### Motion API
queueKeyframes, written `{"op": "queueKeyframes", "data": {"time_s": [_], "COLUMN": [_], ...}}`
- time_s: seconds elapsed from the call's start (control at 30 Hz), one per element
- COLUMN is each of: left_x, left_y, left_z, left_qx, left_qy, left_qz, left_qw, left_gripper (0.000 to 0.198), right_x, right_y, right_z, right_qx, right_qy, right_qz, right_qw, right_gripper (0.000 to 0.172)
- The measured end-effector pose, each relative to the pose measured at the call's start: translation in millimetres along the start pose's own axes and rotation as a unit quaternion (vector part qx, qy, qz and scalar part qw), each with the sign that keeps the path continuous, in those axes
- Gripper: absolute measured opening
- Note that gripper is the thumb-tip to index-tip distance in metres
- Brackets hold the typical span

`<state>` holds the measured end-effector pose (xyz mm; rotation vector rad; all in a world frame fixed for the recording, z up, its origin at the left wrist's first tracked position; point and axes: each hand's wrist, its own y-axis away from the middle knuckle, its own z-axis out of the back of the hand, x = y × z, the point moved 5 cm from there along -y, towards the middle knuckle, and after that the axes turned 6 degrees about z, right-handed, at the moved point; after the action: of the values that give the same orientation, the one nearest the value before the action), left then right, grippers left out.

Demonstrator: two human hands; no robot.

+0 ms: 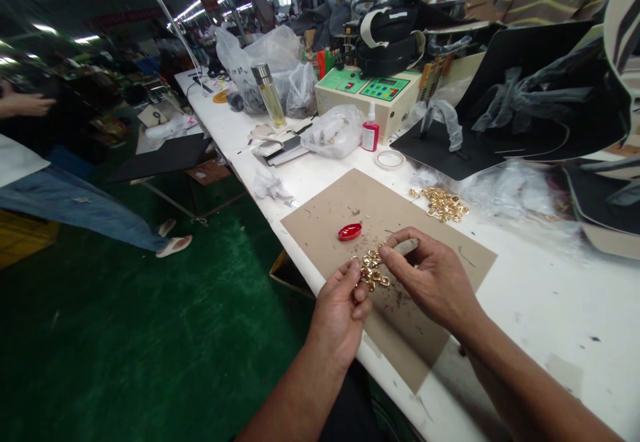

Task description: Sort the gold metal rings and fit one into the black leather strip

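My left hand (345,305) is closed, thumb against fingers, on a small gold metal fitting with a ring that peeks out at its fingertips. Opposite it, my right hand (427,275) is closed around a short pale stick-like tool (407,246), whose tip is hidden by the fingers. Between both hands lie several loose gold metal fittings (375,277) on a brown board (325,209). Just beyond them sits a small oval red dish (349,231) with glossy red liquid in it. Dark crumbs are scattered over the board.
A pile of gold fittings (445,205) lies to the right, near a tape roll (390,159). Behind stand a red bottle (370,134), a control box (367,95) and a glass flask (270,99). Black panels (520,95) fill the right. A person (80,195) is at left.
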<state>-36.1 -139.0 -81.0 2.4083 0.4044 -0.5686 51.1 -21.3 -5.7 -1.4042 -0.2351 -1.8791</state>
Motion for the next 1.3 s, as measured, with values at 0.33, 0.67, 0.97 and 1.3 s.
{"op": "queueKeyframes", "data": {"time_s": [0.33,0.67,0.97,1.3], "left_x": [-10,-14,-11,-13], "left_y": [-12,-7,-8,-6], "left_z": [-9.2,-14.4,-8.4,-9.3], "left_qx": [-0.054,-0.026,-0.025,0.015], "left_qy": [-0.184,-0.141,-0.091,-0.030], "left_qz": [-0.071,-0.012,0.016,0.021], "left_qw": [0.979,0.990,0.995,0.999], "left_gripper": [0.042,0.031,0.030,0.034], "right_x": [0,2,-2,-6], "right_y": [-6,-8,-8,-5], "right_z": [29,36,31,7], "right_qx": [-0.058,-0.066,-0.057,-0.001], "right_qy": [-0.048,-0.104,-0.100,-0.095], "right_qz": [-0.032,-0.032,-0.045,-0.041], "right_qw": [0.997,0.992,0.992,0.995], "right_gripper": [0.022,0.022,0.023,0.018]}}
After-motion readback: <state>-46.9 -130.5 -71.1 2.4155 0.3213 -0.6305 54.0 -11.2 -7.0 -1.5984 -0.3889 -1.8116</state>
